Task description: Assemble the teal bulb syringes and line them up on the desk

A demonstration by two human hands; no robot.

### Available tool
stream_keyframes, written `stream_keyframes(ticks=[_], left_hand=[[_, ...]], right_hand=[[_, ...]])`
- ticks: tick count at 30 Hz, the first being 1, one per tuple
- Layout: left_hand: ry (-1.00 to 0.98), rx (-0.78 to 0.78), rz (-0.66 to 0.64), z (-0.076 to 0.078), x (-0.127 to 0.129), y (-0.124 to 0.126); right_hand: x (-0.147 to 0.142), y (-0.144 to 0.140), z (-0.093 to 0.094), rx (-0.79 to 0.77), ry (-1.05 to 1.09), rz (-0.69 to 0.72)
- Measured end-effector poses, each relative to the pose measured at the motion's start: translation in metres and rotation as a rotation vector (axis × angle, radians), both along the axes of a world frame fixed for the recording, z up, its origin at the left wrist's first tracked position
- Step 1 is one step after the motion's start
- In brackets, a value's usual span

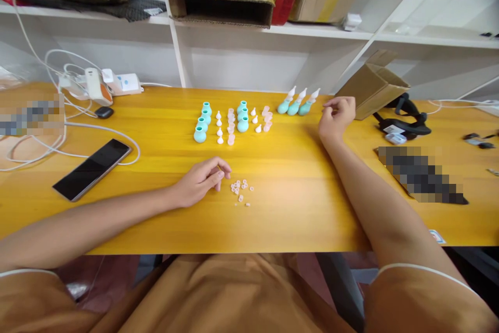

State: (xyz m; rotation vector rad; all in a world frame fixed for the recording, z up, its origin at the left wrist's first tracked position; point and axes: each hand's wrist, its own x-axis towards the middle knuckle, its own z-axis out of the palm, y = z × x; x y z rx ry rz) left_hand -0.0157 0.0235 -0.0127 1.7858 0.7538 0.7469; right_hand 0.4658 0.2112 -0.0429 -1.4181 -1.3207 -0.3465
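Open cardboard box (218, 4) lying on its side on the shelf (319, 31), crumpled clear plastic on top; inside dark, contents not to be made out. Second, smaller cardboard box (374, 89) tipped on the yellow worktop (296, 203) at the right, its opening turned away.

Left hand (200, 181) resting palm-down on the worktop, forearm flat, fingers curled loosely with thumb and forefinger drawn together; possibly pinching one tiny piece, though too small to tell. Just right of its fingertips, a loose scatter of small pale pink rings (241, 190), not touching the hand.

Right hand (337, 115) reached farther out, wrist raised slightly, fingers bent inward and half closed, nothing visibly held. Just beside it on the left, three assembled teal bulbs with white tips (298, 103), leaning in a row.

Between the hands and farther back, separate teal bulbs (202, 124) in two short columns, with small white cones (219, 128) and pale pink caps (231, 128) ranged between and beside them.

Dark phone (92, 168) lying flat at the left, near white cables and a charger block (117, 83). Black strap gear (405, 117) beside the small box. Two patches on the worktop blurred out, unreadable. Both upper arms cut off by the lower edge.
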Motion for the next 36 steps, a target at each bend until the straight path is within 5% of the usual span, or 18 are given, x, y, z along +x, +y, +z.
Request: stream_keyframes(ticks=[7, 14, 24, 36], left_hand=[[-0.005, 0.000, -0.007, 0.000, 0.000, 0.000], [0.046, 0.055, -0.015, 0.003, 0.000, -0.001], [0.299, 0.458, -0.116, 0.007, 0.002, -0.004], [0.378, 0.572, -0.110, -0.003, 0.004, -0.002]], right_hand=[[-0.045, -0.017, 0.016, 0.053, -0.227, 0.153], [-0.128, -0.061, 0.031, -0.165, -0.430, 0.613], [-0.145, -0.069, 0.015, -0.270, -0.530, 0.525], [-0.147, -0.065, 0.011, -0.317, -0.560, 0.524]])
